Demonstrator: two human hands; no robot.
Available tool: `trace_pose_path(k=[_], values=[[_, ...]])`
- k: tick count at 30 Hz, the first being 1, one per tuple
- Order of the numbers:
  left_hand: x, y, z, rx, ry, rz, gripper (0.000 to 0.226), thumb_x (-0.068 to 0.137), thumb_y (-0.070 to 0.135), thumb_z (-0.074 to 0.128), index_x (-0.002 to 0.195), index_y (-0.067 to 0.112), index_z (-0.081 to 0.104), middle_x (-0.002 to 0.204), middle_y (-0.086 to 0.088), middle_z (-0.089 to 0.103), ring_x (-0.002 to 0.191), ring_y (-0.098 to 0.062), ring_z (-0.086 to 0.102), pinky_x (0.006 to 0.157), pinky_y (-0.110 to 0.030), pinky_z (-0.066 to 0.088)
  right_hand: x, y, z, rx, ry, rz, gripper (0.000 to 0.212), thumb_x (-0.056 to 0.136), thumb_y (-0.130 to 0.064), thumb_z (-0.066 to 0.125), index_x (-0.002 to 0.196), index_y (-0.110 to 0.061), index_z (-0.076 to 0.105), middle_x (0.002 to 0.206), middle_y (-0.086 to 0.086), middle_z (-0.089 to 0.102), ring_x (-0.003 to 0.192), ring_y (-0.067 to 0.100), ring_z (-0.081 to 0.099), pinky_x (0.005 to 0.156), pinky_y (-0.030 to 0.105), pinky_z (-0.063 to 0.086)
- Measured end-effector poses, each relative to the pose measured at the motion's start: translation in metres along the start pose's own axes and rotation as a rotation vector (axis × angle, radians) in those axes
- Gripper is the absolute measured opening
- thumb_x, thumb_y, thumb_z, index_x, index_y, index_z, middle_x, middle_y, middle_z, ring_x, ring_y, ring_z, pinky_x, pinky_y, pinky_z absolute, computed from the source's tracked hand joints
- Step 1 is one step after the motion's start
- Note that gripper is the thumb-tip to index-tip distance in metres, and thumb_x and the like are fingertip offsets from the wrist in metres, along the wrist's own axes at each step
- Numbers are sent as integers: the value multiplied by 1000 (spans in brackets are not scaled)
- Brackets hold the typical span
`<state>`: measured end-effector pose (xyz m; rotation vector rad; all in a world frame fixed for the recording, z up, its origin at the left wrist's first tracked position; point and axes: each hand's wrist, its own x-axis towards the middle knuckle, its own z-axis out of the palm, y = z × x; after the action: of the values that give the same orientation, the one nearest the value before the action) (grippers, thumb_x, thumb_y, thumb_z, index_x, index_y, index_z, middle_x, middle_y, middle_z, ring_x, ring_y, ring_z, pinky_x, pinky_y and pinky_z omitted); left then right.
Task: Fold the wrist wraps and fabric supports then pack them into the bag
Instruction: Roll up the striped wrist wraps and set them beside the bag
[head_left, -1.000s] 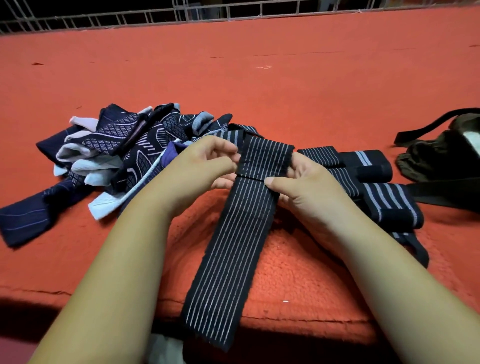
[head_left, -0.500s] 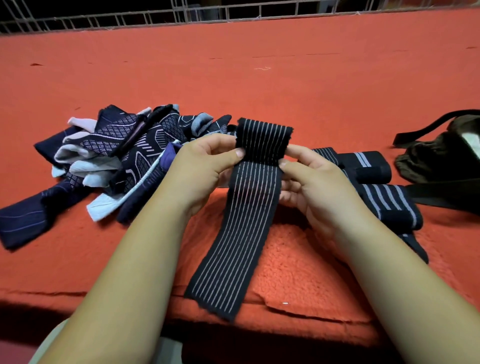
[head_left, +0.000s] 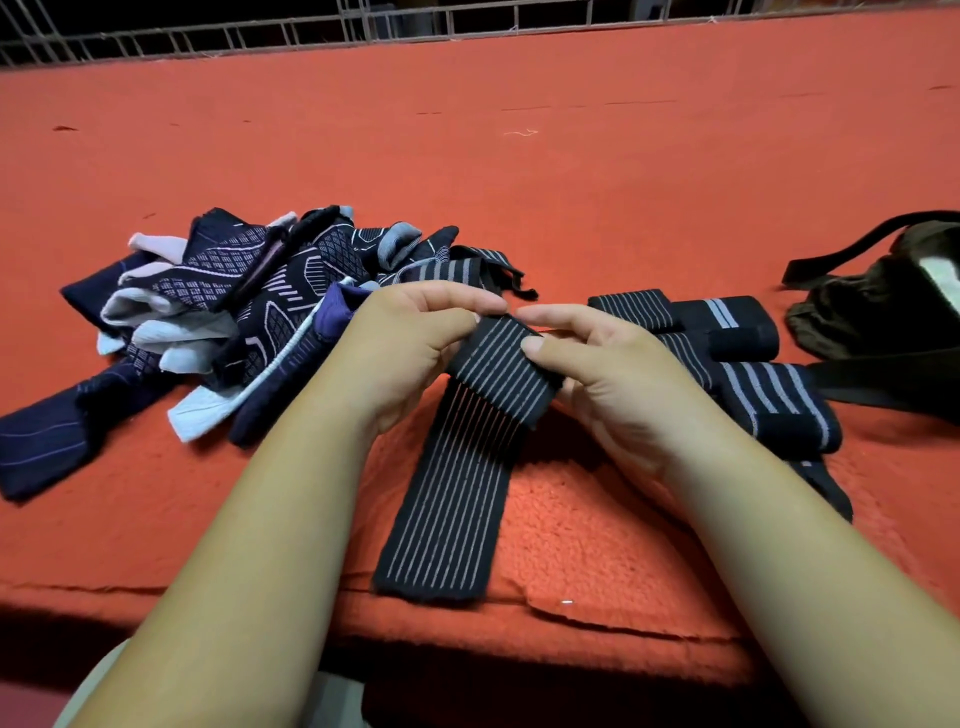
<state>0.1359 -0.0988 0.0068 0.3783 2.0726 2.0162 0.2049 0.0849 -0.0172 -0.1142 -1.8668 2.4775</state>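
A black wrist wrap with thin white stripes (head_left: 452, 499) lies lengthwise toward me on the orange blanket (head_left: 519, 182). Its far end is folded over into a thick flap. My left hand (head_left: 410, 353) pinches that flap from the left, and my right hand (head_left: 597, 374) pinches it from the right with the thumb on top. Folded striped wraps (head_left: 769, 405) sit in a row just right of my right hand. A heap of navy and white patterned fabric supports (head_left: 223, 312) lies to the left. The dark olive bag (head_left: 883, 317) with black straps sits at the far right.
The blanket's front edge (head_left: 467, 639) drops off just below the wrap's loose end. A metal wire rail (head_left: 363, 26) runs along the far side. Open orange blanket stretches behind the heap and the wraps.
The wrap's loose tail has shortened and pulled up from over the front edge onto the blanket. The folded end has been turned over toward me again and is thicker.
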Motion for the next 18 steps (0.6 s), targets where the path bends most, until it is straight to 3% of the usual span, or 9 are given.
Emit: trace_pose_path(k=[3, 5, 8, 12, 16, 18], values=[[0, 2, 1, -73, -3, -25, 29, 102, -5, 51, 107, 8, 77, 108, -16, 79, 74, -9, 70, 70, -21, 59, 0, 2, -2, -164, 42, -42, 31, 97, -4, 74, 125, -17, 74, 99, 1, 78, 92, 14, 75, 87, 35, 60], [2, 4, -1, -114, -19, -50, 22, 103, 3, 55, 114, 8, 74, 111, -14, 80, 87, -18, 75, 78, -30, 62, -2, 1, -2, -178, 51, -66, 33, 97, -3, 74, 126, -19, 72, 106, 6, 81, 97, 20, 78, 88, 39, 63], [0, 3, -8, 5, -117, -86, 19, 99, 14, 71, 118, 9, 74, 102, -8, 79, 87, -19, 74, 74, -30, 59, -3, -2, -3, -194, 84, -117, 32, 98, -2, 73, 126, -18, 70, 111, 9, 80, 104, 30, 79, 93, 49, 61], [-4, 1, -13, 169, -243, -139, 19, 96, 16, 76, 114, 14, 78, 114, -8, 81, 107, -21, 77, 89, -35, 58, -3, -1, -4, -224, 140, -179, 28, 98, -7, 74, 124, -19, 69, 108, 7, 80, 103, 28, 79, 92, 49, 62], [-2, 3, -6, 39, -145, -65, 15, 99, 10, 71, 113, 11, 77, 110, -8, 80, 98, -21, 78, 79, -33, 61, 0, 2, -1, -121, 128, -97, 24, 103, -21, 71, 126, -12, 68, 111, 9, 81, 103, 29, 79, 97, 54, 62], [-1, 3, -1, -48, -82, -38, 16, 101, 8, 69, 115, 7, 75, 109, -10, 79, 92, -20, 77, 75, -32, 62, 0, 2, -1, -140, 64, -18, 27, 108, -30, 64, 122, -8, 71, 108, 10, 82, 96, 27, 80, 89, 49, 65]])
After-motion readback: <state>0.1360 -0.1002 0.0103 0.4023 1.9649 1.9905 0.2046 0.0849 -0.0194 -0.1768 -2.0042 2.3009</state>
